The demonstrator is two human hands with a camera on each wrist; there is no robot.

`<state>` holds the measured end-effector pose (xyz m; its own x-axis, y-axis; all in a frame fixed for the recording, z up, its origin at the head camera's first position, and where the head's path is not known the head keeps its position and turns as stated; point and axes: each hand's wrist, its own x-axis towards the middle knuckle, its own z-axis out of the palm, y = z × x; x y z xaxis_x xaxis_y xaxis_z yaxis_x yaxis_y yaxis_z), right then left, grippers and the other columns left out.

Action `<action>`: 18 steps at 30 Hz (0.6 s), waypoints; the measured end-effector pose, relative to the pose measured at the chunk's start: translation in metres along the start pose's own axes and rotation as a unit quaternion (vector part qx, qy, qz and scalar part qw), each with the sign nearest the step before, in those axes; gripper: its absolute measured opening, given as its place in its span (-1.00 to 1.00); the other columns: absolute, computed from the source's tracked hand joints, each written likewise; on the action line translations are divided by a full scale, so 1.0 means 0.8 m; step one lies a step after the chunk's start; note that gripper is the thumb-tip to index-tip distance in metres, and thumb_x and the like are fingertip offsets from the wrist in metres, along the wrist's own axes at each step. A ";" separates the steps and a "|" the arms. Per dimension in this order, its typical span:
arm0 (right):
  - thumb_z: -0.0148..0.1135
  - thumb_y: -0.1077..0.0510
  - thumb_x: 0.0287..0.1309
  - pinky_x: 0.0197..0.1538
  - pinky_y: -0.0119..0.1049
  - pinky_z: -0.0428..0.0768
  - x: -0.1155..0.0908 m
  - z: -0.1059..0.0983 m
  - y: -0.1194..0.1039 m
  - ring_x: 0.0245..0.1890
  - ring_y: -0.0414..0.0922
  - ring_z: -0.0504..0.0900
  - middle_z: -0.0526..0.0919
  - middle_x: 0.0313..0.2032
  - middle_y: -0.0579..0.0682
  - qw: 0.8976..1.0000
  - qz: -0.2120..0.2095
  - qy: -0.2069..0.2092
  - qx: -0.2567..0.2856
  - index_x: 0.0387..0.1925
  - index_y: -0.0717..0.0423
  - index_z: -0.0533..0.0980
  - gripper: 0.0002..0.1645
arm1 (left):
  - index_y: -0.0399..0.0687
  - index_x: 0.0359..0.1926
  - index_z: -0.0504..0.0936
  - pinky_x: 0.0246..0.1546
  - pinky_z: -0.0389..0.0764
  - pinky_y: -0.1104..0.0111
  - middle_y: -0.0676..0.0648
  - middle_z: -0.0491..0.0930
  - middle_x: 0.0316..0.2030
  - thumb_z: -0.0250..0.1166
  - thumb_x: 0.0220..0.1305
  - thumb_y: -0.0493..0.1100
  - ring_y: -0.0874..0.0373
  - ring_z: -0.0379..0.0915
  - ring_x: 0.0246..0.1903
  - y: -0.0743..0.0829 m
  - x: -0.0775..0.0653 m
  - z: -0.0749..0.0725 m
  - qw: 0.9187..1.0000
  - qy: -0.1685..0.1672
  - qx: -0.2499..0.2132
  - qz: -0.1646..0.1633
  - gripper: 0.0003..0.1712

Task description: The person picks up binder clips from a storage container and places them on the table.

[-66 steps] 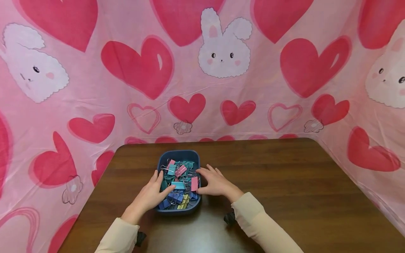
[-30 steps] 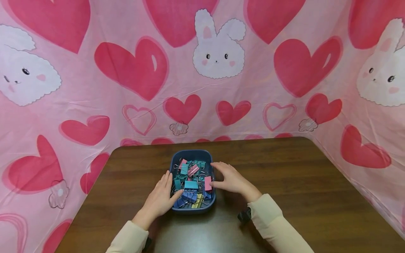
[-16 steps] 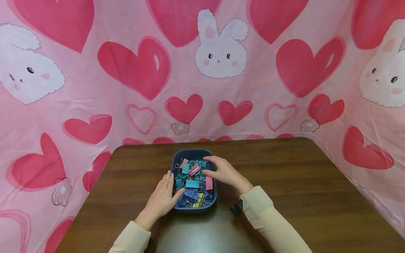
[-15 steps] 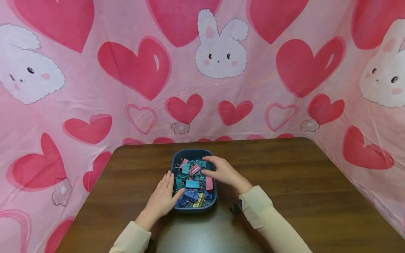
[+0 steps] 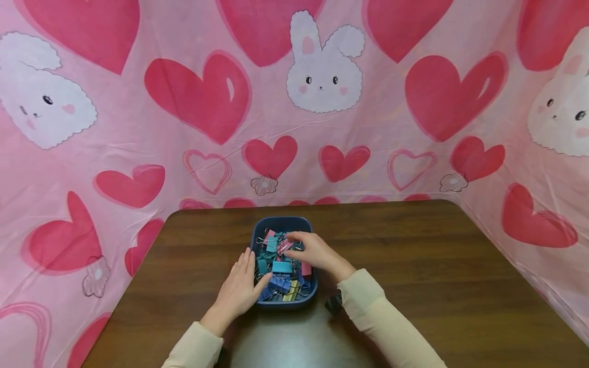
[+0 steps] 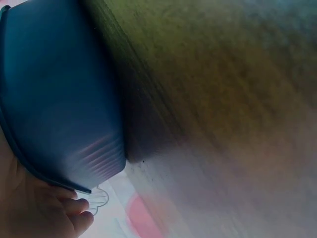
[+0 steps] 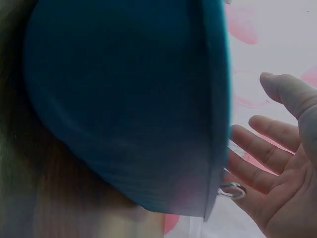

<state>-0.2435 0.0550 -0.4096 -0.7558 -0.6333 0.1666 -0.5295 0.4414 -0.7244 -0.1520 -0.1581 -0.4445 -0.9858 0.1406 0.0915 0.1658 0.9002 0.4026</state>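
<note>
A dark blue plastic bin on the table holds binder clips in several colours. A light blue clip, a yellow clip, a dark blue clip and a teal clip lie in the pile. My left hand rests along the bin's left rim, fingers extended and thumb over the edge. Over the right half of the bin hovers my right hand, its fingers loosely bent near a pink clip. The right wrist view shows nothing in that hand; a wire handle pokes above the rim.
The brown wooden table extends well to the right of the bin. A pink cloth with hearts and rabbits hangs behind the table and along both sides.
The bin has shifted right across the table between the hands. My right hand has since left its right side and moved leftward over the clips. My left hand stays at the left rim.
</note>
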 end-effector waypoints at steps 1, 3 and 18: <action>0.26 0.09 0.11 0.06 -0.01 0.43 0.001 0.002 0.000 0.04 0.09 0.48 0.52 0.03 0.21 1.000 0.000 -0.002 -0.002 0.14 0.30 0.40 -0.41 | -0.38 0.36 0.02 0.26 -0.04 0.03 -0.29 -0.06 0.36 -0.01 0.25 0.29 -0.19 -0.17 0.33 0.000 0.000 0.000 1.000 0.000 0.001 0.001 -0.05; 0.26 0.10 0.11 0.04 -0.02 0.45 0.003 0.006 0.000 0.00 0.08 0.51 0.54 0.00 0.19 1.000 -0.008 -0.004 -0.002 0.12 0.30 0.41 -0.43 | -0.38 0.35 0.03 0.27 -0.04 0.04 -0.29 -0.06 0.36 -0.02 0.26 0.29 -0.19 -0.17 0.33 0.000 -0.001 0.001 1.000 0.001 0.001 0.002 -0.05; 0.26 0.21 0.11 -0.12 -0.28 0.56 0.008 0.024 -0.001 -0.24 -0.15 0.59 0.65 -0.24 0.01 0.999 0.010 -0.005 -0.033 -0.13 0.19 0.59 -0.74 | -0.41 0.34 0.05 0.27 -0.05 0.05 -0.30 -0.03 0.36 -0.03 0.25 0.31 -0.19 -0.15 0.33 0.001 -0.003 -0.001 1.000 0.010 0.016 0.009 -0.03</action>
<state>-0.2407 0.0381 -0.4204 -0.7625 -0.6303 0.1462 -0.5395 0.4946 -0.6814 -0.1496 -0.1579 -0.4438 -0.9819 0.1489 0.1172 0.1824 0.9106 0.3710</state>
